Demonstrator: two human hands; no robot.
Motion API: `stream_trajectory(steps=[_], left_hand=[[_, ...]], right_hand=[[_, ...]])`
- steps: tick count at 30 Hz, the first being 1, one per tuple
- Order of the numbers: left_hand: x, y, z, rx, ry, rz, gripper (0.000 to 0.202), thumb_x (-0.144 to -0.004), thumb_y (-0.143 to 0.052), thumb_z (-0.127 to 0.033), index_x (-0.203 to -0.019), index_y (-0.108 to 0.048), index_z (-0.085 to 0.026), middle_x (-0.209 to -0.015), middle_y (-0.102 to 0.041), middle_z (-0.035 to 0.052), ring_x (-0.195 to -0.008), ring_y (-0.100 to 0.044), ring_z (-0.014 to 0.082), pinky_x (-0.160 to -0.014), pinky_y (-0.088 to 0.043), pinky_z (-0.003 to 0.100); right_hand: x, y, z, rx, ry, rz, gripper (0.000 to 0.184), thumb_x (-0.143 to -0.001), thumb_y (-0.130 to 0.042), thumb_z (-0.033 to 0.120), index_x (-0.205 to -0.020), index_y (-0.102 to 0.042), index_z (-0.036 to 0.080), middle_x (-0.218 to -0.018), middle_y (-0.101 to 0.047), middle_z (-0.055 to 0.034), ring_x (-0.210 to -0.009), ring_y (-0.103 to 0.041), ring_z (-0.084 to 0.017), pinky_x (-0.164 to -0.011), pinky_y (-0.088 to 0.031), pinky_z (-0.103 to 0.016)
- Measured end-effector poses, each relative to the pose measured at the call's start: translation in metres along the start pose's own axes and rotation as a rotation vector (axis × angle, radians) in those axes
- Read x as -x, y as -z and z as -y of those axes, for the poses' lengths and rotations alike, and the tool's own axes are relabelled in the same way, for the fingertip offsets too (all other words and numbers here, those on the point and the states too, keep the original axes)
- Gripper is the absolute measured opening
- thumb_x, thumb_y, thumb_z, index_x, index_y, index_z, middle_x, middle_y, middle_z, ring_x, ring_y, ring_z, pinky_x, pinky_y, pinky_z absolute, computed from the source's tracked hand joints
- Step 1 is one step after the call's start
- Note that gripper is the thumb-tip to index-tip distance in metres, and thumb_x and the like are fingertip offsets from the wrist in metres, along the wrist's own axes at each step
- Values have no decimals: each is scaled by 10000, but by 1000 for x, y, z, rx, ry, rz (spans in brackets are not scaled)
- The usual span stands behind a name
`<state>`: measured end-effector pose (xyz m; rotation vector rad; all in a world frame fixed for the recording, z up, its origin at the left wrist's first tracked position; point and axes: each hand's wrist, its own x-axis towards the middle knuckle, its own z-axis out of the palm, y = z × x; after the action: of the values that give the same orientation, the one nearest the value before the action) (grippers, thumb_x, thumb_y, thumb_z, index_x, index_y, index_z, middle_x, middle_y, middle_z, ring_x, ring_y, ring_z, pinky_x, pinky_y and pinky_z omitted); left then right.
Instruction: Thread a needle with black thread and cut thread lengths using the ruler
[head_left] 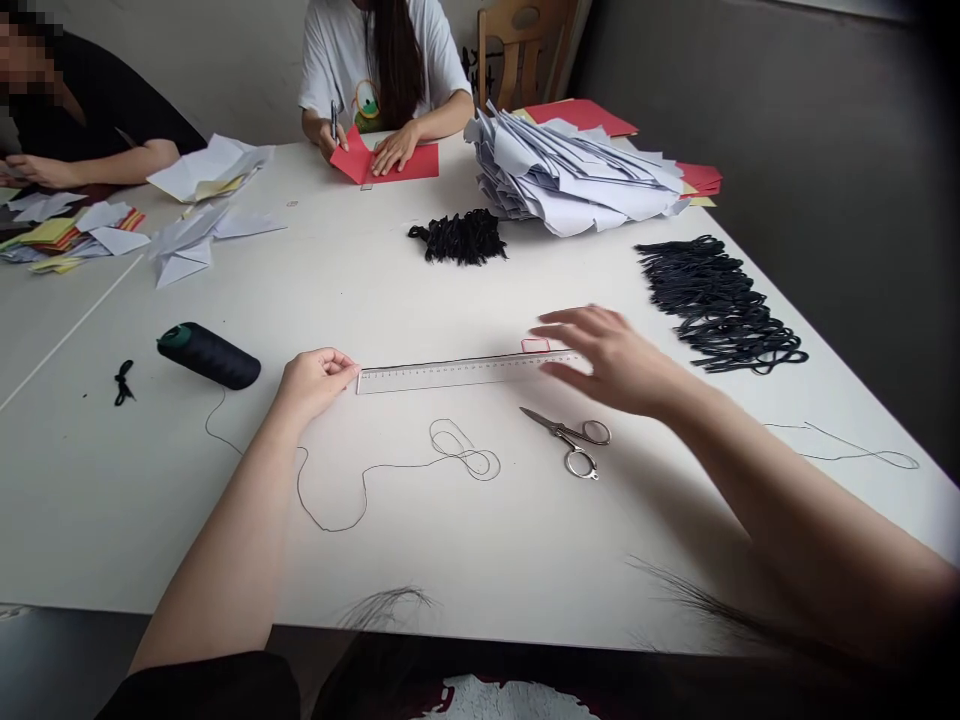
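A clear ruler point(450, 376) lies flat on the white table in front of me, with a black thread point(435, 361) stretched along its upper edge. At the ruler's left end, my left hand point(319, 382) pinches the end of that thread between thumb and fingers. Over the ruler's right end my right hand point(600, 360) hovers with fingers spread, slightly blurred, hiding that end. Beside the ruler is a small red-outlined mark point(535, 345). Metal scissors point(562, 432) rest below my right hand, handles towards the right. Loose thread point(365, 490) curls across the table below the ruler.
A black thread spool point(210, 355) lies left, near a small black knotted cord point(124, 382). Bundled black cords point(461, 238) and looped black cords point(720, 305) lie beyond. Paper stack point(570, 175) stands back right. Opposite, one person handles red paper point(412, 163); another sits far left.
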<state>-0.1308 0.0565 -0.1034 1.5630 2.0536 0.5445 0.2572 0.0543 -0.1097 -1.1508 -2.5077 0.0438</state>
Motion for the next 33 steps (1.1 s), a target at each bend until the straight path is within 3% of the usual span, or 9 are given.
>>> stream_trajectory(steps=[5, 10, 14, 19, 23, 26, 33], left_hand=[[-1, -1, 1, 24, -11, -21, 218, -685, -688, -409, -759, -692, -205, -627, -650, 4, -635, -607, 177, -563, -409, 261], [-2, -4, 5, 48, -20, -23, 219, -710, -669, -413, -764, -691, -203, -612, -664, 10, -580, -579, 170, -549, -407, 269], [-2, -5, 7, 57, -15, -16, 215, -725, -665, -411, -793, -692, -210, -630, -669, 12, -582, -568, 167, -541, -406, 269], [0, 1, 5, 15, -16, 15, 212, -767, -636, -411, -842, -680, -217, -727, -690, 24, -669, -594, 177, -590, -419, 273], [5, 9, 4, -14, -40, 39, 409, -702, -721, -520, -994, -648, -243, -919, -660, 23, -797, -605, 184, -664, -444, 270], [7, 12, 5, -42, -43, 102, 547, -626, -777, -558, -1055, -606, -264, -886, -596, -4, -732, -574, 167, -620, -430, 264], [5, 11, 8, -44, -73, 118, 537, -635, -777, -530, -1062, -585, -268, -898, -564, -8, -669, -529, 145, -580, -401, 254]], right_hand=[[-89, -44, 68, -139, 377, 122, 437, -1012, -430, 380, -1393, -513, 182, -1387, -566, -121, -1214, -554, -270, -1016, -448, -455], [-134, -84, 94, -137, 477, 184, 495, -1023, -388, 418, -1423, -483, 142, -1361, -575, -151, -1199, -552, -282, -969, -465, -457], [-136, -95, 99, -112, 482, 146, 515, -1021, -372, 466, -1391, -516, 136, -1351, -578, -152, -1178, -539, -291, -923, -472, -456], [-138, -93, 102, 6, 498, 167, 551, -1023, -324, 505, -1367, -526, 125, -1319, -591, -146, -1086, -555, -292, -818, -482, -429], [-142, -86, 96, 76, 544, 201, 544, -1026, -296, 518, -1341, -542, 149, -1297, -600, -157, -1049, -572, -292, -741, -488, -404], [-141, -80, 83, 87, 563, 220, 538, -1025, -305, 524, -1377, -517, 177, -1357, -573, -148, -1118, -572, -297, -767, -504, -398], [-126, -70, 63, 39, 587, 209, 546, -1012, -348, 540, -1395, -508, 185, -1423, -528, -156, -1221, -557, -304, -889, -525, -456]])
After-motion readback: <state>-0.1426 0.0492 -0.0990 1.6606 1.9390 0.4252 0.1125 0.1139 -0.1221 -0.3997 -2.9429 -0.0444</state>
